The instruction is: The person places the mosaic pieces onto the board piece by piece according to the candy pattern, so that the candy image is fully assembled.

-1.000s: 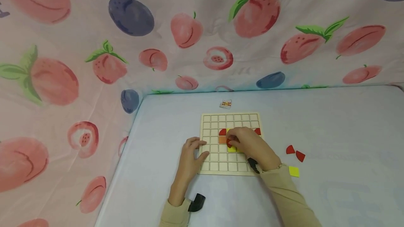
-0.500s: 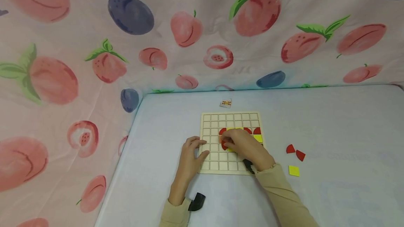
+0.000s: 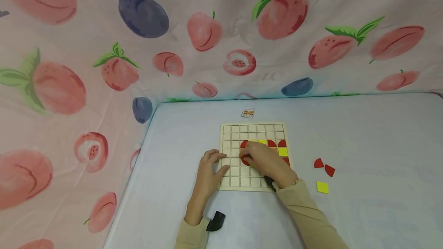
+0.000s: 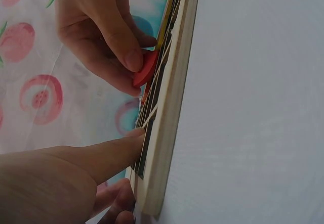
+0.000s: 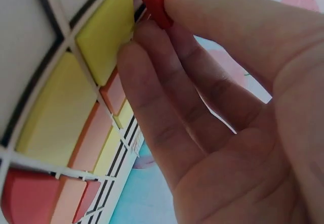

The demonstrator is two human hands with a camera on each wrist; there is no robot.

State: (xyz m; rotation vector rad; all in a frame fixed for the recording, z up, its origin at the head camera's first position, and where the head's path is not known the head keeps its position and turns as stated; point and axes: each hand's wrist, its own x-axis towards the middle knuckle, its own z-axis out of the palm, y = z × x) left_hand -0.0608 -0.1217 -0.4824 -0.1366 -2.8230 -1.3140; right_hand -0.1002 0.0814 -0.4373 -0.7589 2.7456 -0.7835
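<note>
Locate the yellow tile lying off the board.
In the head view, the yellow tile lies on the white tabletop, right of the grid board, just below the two loose red pieces in the picture.

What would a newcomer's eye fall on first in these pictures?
Probably the fruit-print cloth, behind and left of the white table. Next, the gridded board on that table, its red, yellow and orange pieces bright against pale cells. Then a red piece, pinched in the right hand's grip.
</note>
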